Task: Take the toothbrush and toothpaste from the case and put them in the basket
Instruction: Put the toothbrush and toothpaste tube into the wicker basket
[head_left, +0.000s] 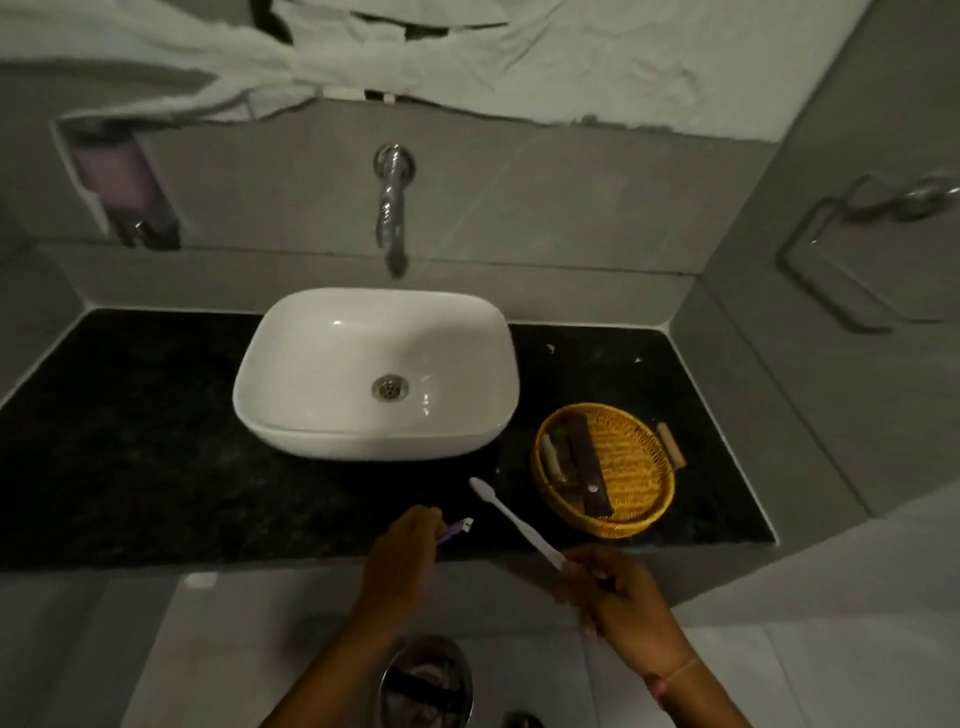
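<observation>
My right hand grips the handle end of a white toothbrush; its bristle head points up and left over the black counter's front edge. My left hand is closed around a small purple toothpaste tube whose white cap sticks out to the right. The round yellow wicker basket stands on the counter to the right of the sink, beyond my right hand. Inside it lie a dark purple box and a small pale item. I cannot make out a case anywhere.
A white basin sits mid-counter under a chrome wall tap. The black stone counter runs left and right of it. A soap dispenser is on the left wall, a towel ring on the right. A metal bin stands on the floor below.
</observation>
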